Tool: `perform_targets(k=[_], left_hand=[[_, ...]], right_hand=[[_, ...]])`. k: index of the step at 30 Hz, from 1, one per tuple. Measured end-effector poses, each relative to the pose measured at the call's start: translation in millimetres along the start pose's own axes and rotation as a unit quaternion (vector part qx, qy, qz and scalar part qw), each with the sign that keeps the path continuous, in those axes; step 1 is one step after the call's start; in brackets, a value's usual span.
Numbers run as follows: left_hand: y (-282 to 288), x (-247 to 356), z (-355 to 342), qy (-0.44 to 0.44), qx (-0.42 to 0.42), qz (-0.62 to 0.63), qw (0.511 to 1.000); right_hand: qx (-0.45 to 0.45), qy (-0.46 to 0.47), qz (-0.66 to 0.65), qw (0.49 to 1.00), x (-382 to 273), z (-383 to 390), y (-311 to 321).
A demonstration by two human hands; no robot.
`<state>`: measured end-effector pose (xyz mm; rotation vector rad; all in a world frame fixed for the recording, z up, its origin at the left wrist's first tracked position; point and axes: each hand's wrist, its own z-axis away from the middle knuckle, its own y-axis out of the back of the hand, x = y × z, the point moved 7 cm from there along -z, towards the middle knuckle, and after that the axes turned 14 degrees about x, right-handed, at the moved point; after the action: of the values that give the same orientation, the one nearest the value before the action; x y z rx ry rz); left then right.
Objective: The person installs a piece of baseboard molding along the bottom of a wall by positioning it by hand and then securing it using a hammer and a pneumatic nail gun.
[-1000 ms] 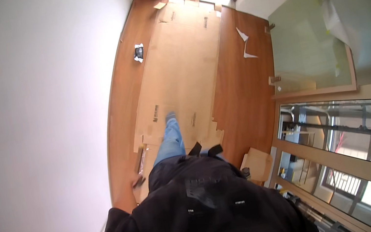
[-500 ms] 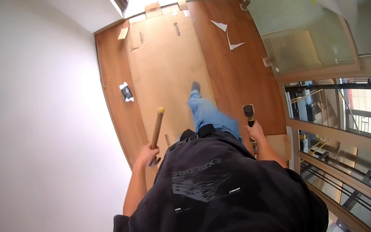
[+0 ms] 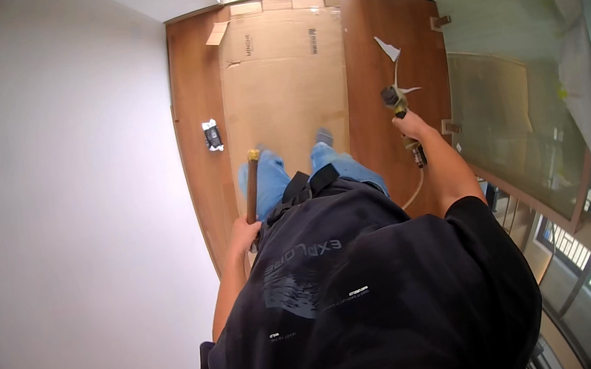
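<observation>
My left hand [image 3: 245, 234] is closed around the lower end of a brown-handled hammer [image 3: 253, 188]. The handle points up and away from me, with a yellowish tip; its head is mostly hidden by my fingers and shirt. Out to the right, my right hand [image 3: 409, 125] grips an air nail gun [image 3: 392, 97] by its handle, over the wooden floor. From the metal coupling at the handle's base a pale air hose [image 3: 418, 190] curves back toward my body.
A flattened cardboard sheet [image 3: 287, 91] covers the middle of the wooden floor [image 3: 211, 191], and I stand on it. A small black-and-white packet [image 3: 213, 136] lies to its left. White scraps [image 3: 388, 49] are on the right. A white wall [image 3: 70, 208] and glass panel [image 3: 499, 85] flank me.
My right hand has swung forward and outward with the nail gun, bringing the hose into sight. Both feet now show on the cardboard. My left hand still holds the hammer, its handle more upright.
</observation>
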<state>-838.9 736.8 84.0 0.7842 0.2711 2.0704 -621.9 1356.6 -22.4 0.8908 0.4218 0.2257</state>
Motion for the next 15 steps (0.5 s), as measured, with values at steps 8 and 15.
perform_targets(k=[8,15], left_hand=[[70,106,-129,-0.02,-0.015,-0.005,1.0],[151,256,-288,-0.151,0.001,-0.082,0.985]], right_hand=[[0.014,0.002,-0.127,0.992,-164,-54,13],[-0.003,-0.024,0.05,0.998,-175,-23,-5]])
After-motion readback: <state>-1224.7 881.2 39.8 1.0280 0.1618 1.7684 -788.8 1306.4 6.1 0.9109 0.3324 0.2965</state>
